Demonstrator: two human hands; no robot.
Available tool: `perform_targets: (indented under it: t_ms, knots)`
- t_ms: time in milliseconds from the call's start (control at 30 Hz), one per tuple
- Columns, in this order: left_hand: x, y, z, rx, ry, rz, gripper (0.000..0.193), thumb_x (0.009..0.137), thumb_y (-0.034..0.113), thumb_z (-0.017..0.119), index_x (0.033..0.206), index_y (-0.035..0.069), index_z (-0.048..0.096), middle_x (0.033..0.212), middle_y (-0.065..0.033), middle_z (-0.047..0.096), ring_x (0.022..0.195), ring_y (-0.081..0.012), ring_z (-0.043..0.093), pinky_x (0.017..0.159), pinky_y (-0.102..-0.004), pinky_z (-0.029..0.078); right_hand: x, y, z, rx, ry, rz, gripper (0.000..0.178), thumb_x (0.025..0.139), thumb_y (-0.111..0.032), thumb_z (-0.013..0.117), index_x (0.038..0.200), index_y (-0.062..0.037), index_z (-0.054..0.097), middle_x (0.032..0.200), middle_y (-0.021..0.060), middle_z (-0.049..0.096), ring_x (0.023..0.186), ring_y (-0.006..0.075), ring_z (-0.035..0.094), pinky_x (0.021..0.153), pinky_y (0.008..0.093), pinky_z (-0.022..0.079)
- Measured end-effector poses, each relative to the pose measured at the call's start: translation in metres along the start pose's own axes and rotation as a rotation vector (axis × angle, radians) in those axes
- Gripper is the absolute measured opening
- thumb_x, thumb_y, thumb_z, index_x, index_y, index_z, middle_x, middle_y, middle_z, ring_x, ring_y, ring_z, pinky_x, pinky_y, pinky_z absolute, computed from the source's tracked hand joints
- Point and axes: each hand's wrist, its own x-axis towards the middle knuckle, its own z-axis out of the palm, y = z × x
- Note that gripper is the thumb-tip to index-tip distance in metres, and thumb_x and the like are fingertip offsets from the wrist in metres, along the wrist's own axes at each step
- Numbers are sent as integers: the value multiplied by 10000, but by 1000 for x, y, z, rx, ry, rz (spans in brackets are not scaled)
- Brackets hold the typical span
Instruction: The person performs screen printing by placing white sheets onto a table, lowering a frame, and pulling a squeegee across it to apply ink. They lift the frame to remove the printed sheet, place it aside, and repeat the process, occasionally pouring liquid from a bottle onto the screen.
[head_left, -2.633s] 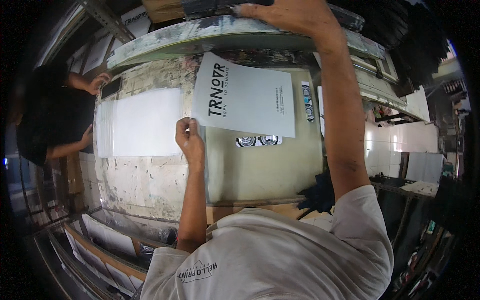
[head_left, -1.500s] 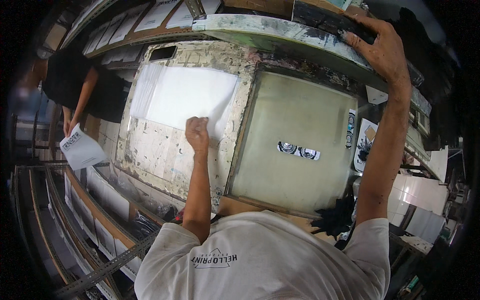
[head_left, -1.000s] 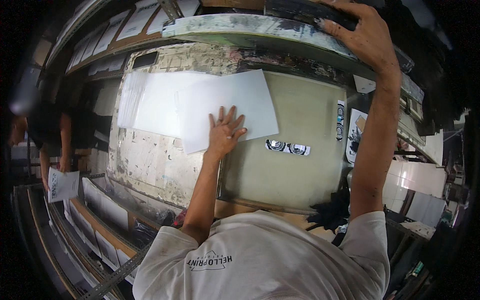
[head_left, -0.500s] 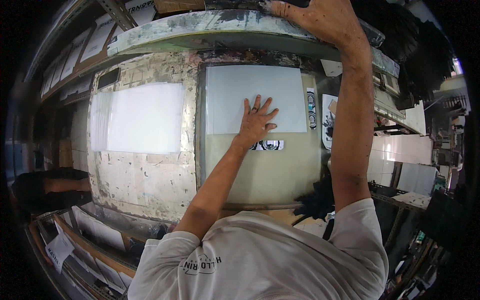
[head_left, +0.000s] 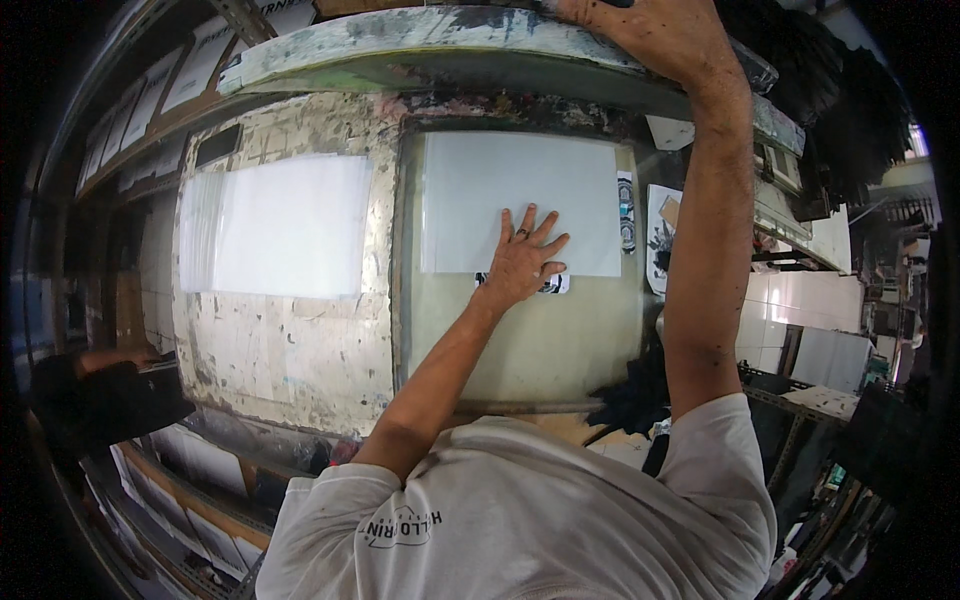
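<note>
My left hand (head_left: 520,258) lies flat, fingers spread, on a translucent white sheet (head_left: 470,190). The sheet rests on a pale yellowish board (head_left: 535,350). Its near edge meets a small printed strip (head_left: 553,284), partly covered by my hand. Another printed strip (head_left: 626,212) stands along the sheet's right edge. At the top of the view my right hand (head_left: 665,35) is at the long, paint-stained frame beam (head_left: 430,35). Its thumb stretches leftward; the other fingers are cut off by the picture's edge, so its grip is hidden.
A stack of translucent sheets (head_left: 280,225) lies on a worn, stained panel (head_left: 290,370) at left. Shelves with white cartons (head_left: 195,65) stand at far left. A person's dark-clothed arm (head_left: 120,390) shows at the left edge. Dark rags (head_left: 635,400) hang beside the board's right corner.
My left hand and the sheet beneath it have slid slightly nearer and rightward, up against the printed strips. My right hand stays at the beam. The other person's arm has shifted.
</note>
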Motion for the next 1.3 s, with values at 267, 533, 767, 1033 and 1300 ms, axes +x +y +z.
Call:
perform_targets:
  t_ms: [267, 533, 767, 1033, 1300]
  knots:
    - [-9, 8, -103, -575, 584, -172, 652, 905, 234, 711, 1483, 83, 450, 1437, -133, 548, 1328, -340, 503, 1124, -512, 341, -23, 4, 6, 65, -7, -52, 491, 722, -389, 817, 1091, -70, 763, 1029, 182, 742, 994, 321, 677, 916, 398, 515]
    - [-106, -21, -197, -1097, 1160, -526, 883, 639, -69, 824, 1419, -50, 410, 1261, -149, 597, 1127, -256, 599, 960, -359, 519, -160, 2, 66, -70, 118, -250, 542, 679, -144, 825, 1210, -207, 735, 864, 121, 701, 774, 266, 673, 693, 356, 544]
    - [-201, -53, -110, -820, 912, -633, 1019, 519, 117, 981, 1389, -39, 474, 1273, -126, 597, 1143, -237, 590, 1023, -365, 483, -214, 14, 134, 272, -352, 140, 454, 832, -210, 733, 1282, -245, 686, 1100, 236, 703, 966, 384, 694, 847, 435, 543]
    - [-221, -72, -81, -124, 796, -609, 1049, 472, 342, 971, 1355, -15, 532, 1478, -198, 403, 1361, -377, 391, 1121, -474, 380, -255, 37, 211, 15, -496, 53, 774, 673, -119, 804, 1403, -178, 554, 1202, 161, 525, 1138, 298, 451, 991, 492, 275]
    - [-214, -55, -98, -181, 747, -679, 1004, 512, 352, 955, 1347, -22, 541, 1504, -192, 353, 1375, -373, 368, 1119, -469, 381, -140, 109, 268, -24, -175, -9, 741, 649, -136, 787, 1363, -165, 592, 1215, 173, 541, 1156, 320, 471, 1003, 500, 286]
